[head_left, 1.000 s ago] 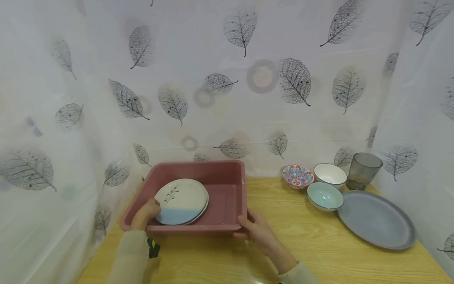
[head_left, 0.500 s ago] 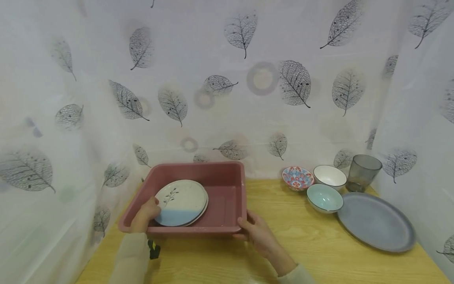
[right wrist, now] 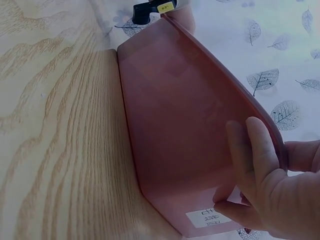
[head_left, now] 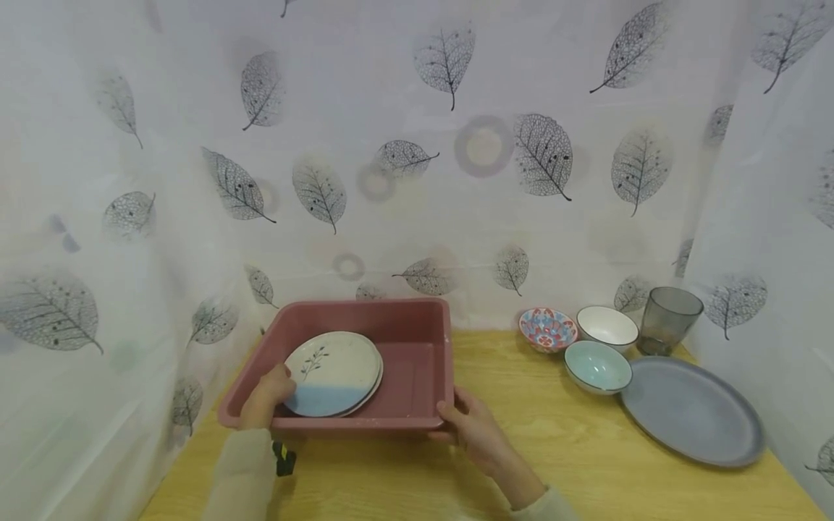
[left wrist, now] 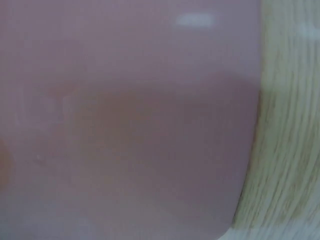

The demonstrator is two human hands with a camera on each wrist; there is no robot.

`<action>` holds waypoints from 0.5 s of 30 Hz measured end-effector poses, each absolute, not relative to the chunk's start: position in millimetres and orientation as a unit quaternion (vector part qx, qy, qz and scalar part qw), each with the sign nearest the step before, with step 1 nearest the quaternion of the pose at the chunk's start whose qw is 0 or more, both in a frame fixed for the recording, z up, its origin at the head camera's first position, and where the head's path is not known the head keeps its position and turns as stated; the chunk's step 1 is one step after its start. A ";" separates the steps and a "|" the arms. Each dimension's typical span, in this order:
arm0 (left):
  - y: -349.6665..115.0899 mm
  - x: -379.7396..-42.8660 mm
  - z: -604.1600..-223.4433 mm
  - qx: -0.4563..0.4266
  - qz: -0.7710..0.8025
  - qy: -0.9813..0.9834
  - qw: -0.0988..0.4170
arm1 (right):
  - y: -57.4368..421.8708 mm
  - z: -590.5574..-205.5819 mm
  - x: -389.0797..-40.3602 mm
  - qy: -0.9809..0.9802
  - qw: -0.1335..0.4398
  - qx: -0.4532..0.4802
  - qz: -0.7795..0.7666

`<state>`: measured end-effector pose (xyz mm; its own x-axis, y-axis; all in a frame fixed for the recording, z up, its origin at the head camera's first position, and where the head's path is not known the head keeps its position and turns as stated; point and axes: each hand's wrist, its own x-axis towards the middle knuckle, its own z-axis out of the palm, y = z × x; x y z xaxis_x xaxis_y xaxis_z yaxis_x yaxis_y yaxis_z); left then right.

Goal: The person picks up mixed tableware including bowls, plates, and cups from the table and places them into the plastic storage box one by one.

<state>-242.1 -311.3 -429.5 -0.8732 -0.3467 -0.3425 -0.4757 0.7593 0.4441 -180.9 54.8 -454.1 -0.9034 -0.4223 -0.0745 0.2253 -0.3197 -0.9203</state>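
A dusty-red plastic basin (head_left: 409, 376) stands on the table at left of centre in the head view. Inside it lies a small stack of round plates; the top plate (head_left: 339, 365) is cream with a leaf sprig and a blue lower band. My left hand (head_left: 268, 391) reaches over the near-left rim, its curled fingers pinching the top plate's left edge. With my right hand (head_left: 472, 427) I grip the basin's near-right corner, thumb over the rim and fingers along the outer wall. A white label (right wrist: 207, 217) shows there. The left wrist view holds only the basin's blurred outer wall (left wrist: 165, 125).
At the right stand a patterned bowl (head_left: 547, 330), a white bowl (head_left: 607, 325), a pale-green bowl (head_left: 597, 365) and a grey tumbler (head_left: 670, 318). In front of them lies a grey oval tray (head_left: 693, 412). A leaf-print curtain (head_left: 417, 181) hangs around the wooden table (head_left: 521, 405).
The head view has shifted very slightly, so everything sits a little lower in it. Both hands, the basin and the plates keep their places.
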 end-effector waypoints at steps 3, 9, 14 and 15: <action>-312.3 -242.3 -428.8 -0.207 0.246 0.941 0.107 | 54.8 -455.0 -180.8 0.547 0.202 -0.090 -0.807; -312.8 -242.2 -430.3 -0.241 0.218 0.942 0.082 | 57.6 -457.2 -178.9 0.573 0.197 -0.093 -0.790; -315.6 -239.3 -428.3 -0.258 0.197 0.945 0.031 | 61.7 -456.7 -178.9 0.604 0.189 -0.107 -0.767; -315.8 -238.5 -427.5 -0.260 0.194 0.946 0.017 | 62.8 -456.3 -179.1 0.606 0.188 -0.109 -0.765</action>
